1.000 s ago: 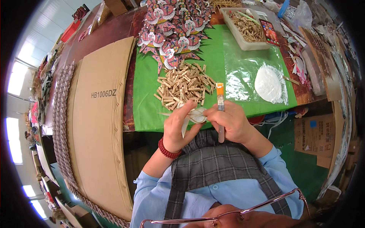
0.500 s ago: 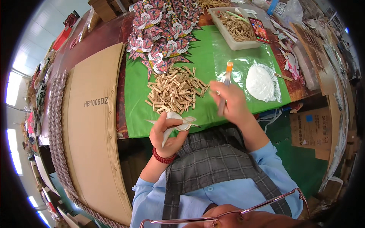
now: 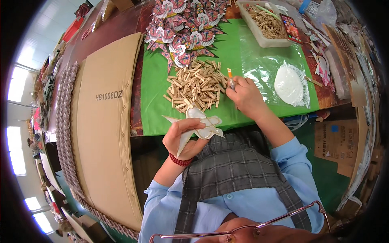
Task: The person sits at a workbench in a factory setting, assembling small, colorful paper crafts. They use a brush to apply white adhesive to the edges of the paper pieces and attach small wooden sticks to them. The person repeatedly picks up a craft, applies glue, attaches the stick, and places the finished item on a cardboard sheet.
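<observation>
My left hand pinches a small bird-shaped paper kite, its pale back turned up and thin strips running across it. The kite is just in front of a heap of wooden clothespins on the green cloth. In my right hand is a slim tool like a brush, with an orange end sticking up past the fingers. The fist hides most of its lower part. Right of that hand, a mound of white paste lies on clear plastic sheeting.
Printed bird-shaped kites overlap at the back of the green cloth. A pale bin of clothespins and a phone stand at the back right. A large cardboard sheet lies left. Boxes sit below right.
My right hand has tipped the brush-like tool, so less of it shows above the fingers. The kite in my left hand has turned, showing more of its back. The whole view has shifted slightly.
</observation>
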A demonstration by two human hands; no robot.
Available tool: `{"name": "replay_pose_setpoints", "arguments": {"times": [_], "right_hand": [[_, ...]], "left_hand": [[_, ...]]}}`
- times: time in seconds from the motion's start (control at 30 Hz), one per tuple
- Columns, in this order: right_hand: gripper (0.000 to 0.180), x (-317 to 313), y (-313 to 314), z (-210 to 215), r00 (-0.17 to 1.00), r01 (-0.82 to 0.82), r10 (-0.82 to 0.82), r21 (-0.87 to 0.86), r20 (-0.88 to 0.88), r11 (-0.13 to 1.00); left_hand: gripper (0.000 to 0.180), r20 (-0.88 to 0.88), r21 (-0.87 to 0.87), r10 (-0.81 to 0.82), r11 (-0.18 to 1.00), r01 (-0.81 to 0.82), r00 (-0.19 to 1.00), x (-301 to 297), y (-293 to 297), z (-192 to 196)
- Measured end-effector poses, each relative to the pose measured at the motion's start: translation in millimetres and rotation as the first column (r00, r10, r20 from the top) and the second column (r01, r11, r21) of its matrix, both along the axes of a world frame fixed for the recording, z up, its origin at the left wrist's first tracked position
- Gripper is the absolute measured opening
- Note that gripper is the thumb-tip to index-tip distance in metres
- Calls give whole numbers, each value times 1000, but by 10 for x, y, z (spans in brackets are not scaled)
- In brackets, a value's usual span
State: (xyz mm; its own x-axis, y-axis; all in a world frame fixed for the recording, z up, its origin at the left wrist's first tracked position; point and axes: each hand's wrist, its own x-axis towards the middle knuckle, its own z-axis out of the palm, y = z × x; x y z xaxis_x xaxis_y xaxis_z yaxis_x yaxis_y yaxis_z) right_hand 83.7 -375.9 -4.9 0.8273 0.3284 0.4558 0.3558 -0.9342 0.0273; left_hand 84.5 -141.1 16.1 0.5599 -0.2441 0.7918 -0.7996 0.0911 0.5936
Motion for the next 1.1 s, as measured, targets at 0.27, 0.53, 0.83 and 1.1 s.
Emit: {"name": "replay_pose_setpoints", "arguments": {"times": [0.27,0.53,0.83,1.1], "right_hand": [[11,2,6,-18,988,-84,93,74,-126,994],[24,-158,-131,-45,954,92,22,363,-299,927],[23,-137,118,62,936,100,-8,243,-353,965],[17,-229,63,304,966,87,150,811,-211,579]], "left_hand": [[103,235,95,105,987,-131,966,-1,33,19],[102,120,50,141,988,-148,983,-5,23,-54],[103,91,54,82,995,-87,992,-2,58,-67],[100,-73,-178,-38,984,24,997,41,91,-141]]}}
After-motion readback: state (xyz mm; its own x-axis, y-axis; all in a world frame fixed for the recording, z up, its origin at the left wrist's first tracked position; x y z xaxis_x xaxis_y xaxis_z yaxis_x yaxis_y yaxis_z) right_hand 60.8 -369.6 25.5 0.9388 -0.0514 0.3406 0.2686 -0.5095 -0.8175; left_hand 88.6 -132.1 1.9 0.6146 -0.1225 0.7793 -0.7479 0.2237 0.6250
